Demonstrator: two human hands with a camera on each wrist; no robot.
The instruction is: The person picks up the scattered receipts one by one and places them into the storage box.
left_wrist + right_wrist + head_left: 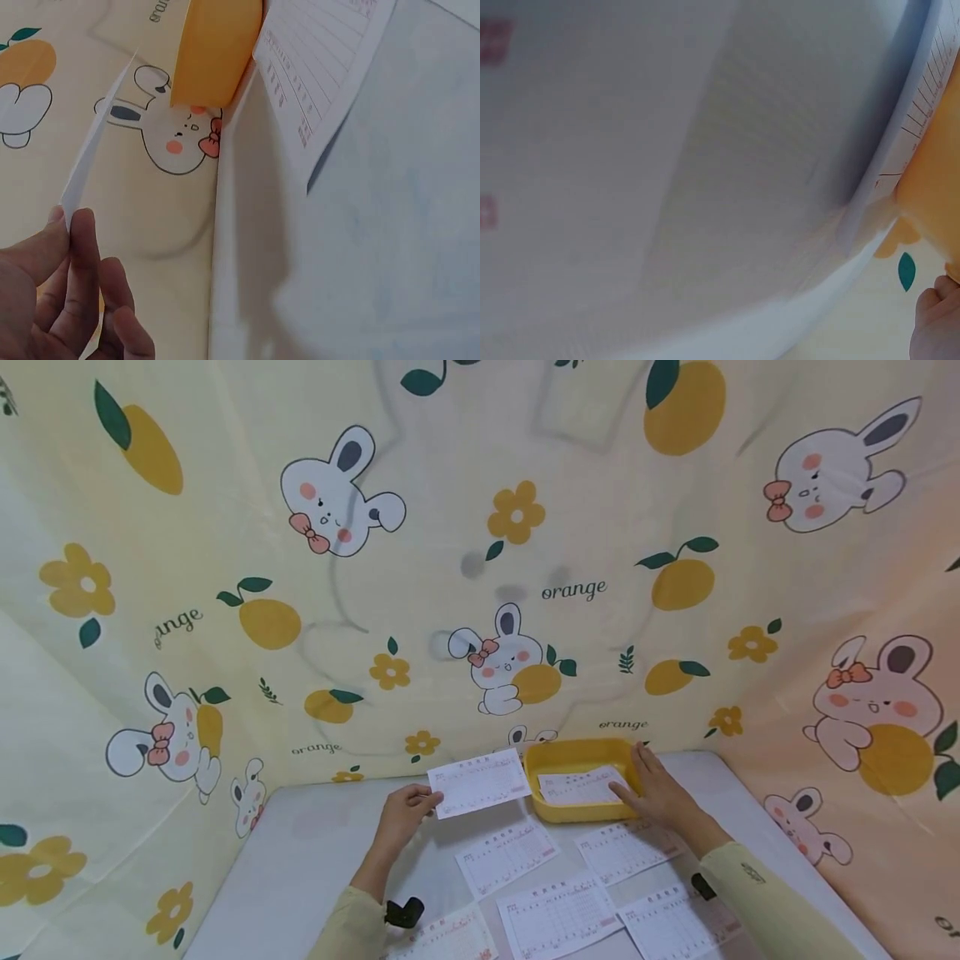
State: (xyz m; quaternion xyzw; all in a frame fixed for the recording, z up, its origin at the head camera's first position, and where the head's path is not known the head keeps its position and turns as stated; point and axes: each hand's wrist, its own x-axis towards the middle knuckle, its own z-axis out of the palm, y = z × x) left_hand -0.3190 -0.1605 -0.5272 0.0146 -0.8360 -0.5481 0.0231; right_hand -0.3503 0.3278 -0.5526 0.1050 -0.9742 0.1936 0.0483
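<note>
Between thumb and fingertips, my left hand [405,817] pinches the near-left edge of a white printed form [477,783], raised above the table. The left wrist view shows this form [94,150] almost edge-on. My right hand [663,792] grips the right wall of a yellow plastic basket [585,814], thumb over the rim and fingers along the outside. Inside the basket lies a similar printed form [577,787]; whether more lie under it is hidden. In the right wrist view only the fingertips [939,296] show, against the yellow wall.
Several printed sheets lie in front of the basket, among them a middle sheet [558,914], a right sheet [626,850] and one with red print [450,939]. The white table [255,893] ends against a hanging cloth [450,577] with rabbits and oranges.
</note>
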